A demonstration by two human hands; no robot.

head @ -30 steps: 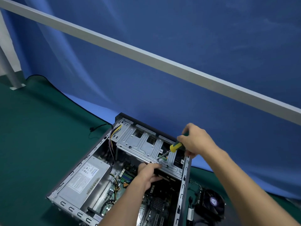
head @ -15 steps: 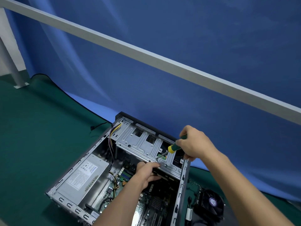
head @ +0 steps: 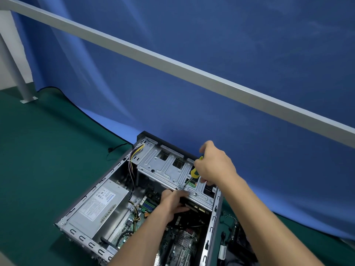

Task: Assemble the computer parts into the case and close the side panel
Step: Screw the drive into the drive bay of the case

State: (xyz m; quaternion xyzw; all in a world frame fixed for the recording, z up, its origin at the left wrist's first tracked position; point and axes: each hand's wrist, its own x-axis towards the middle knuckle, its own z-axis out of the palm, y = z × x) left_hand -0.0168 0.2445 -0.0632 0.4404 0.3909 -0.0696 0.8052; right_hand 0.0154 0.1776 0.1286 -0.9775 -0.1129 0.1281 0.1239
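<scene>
Both hands are engaged: the right hand (head: 213, 167) grips a screwdriver (head: 194, 172) over the drive cage (head: 167, 171); beneath it, the left hand (head: 172, 203) holds a drive. The tip should be kept square while support is maintained.

My right hand (head: 213, 166) covers most of the screwdriver (head: 194, 172) handle. My left hand (head: 171, 204) hides part of the drive (head: 194, 206) under the cage. At six o'clock the case (head: 209, 233) runs off frame; the fan (head: 242, 244) at five is cut off and blurred.
</scene>
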